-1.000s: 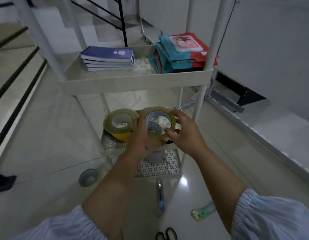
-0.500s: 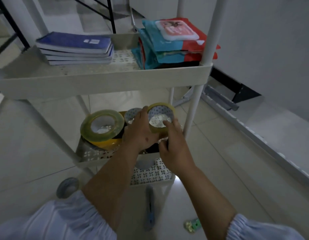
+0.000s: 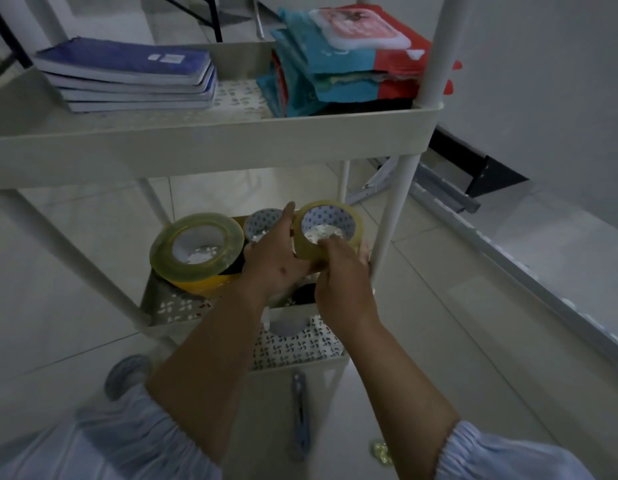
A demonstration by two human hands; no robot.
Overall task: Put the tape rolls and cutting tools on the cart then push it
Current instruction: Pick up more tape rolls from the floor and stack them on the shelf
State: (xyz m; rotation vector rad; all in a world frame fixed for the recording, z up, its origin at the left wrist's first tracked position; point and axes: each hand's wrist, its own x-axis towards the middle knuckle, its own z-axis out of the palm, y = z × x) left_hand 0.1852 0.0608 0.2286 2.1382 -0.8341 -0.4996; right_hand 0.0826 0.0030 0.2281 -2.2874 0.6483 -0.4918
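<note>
While clamped between both hands, clear yellowish roll of packing tape (image 3: pixel 330 233) held tilted just above the right end of the middle shelf (image 3: pixel 169 306) of the white three-tier plastic cart (image 3: pixel 231 140), close beside the right front post (image 3: pixel 392 216). Left hand (image 3: pixel 271 258) wrapped round the roll's left side, thumb up along its rim; right hand (image 3: pixel 342 275) closed on the near edge, fingertips (image 3: pixel 330 241) hooked into the core. Wide clear tape roll (image 3: pixel 196 245) stacked on a yellow-and-black roll (image 3: pixel 210 284) at the shelf's left half, leaning toward the front edge; smaller roll with a patterned core (image 3: pixel 262 221) behind the left thumb, touching or nearly touching the wide one, cannot tell which. Little free room between the stacked rolls and the right post; some dark object (image 3: pixel 305 294) partly hidden at the front edge under the hands. Perforated bottom shelf (image 3: pixel 300 348) showing bare at its near right corner. Top shelf carrying a stack of blue notebooks (image 3: pixel 127 74) at the left and red-and-teal soft packs (image 3: pixel 349 60) at the right rear corner, overhanging the rim slightly. On the pale tiled floor (image 3: pixel 473 341), a blue-grey utility knife (image 3: pixel 300 420) just before the cart's front edge, a grey tape roll (image 3: pixel 125 374) near the left front leg, a small yellowish item (image 3: pixel 380 452) to the knife's right. Open floor to the cart's left and right; wall base and a metal rail (image 3: pixel 446 195) close on the right.
</note>
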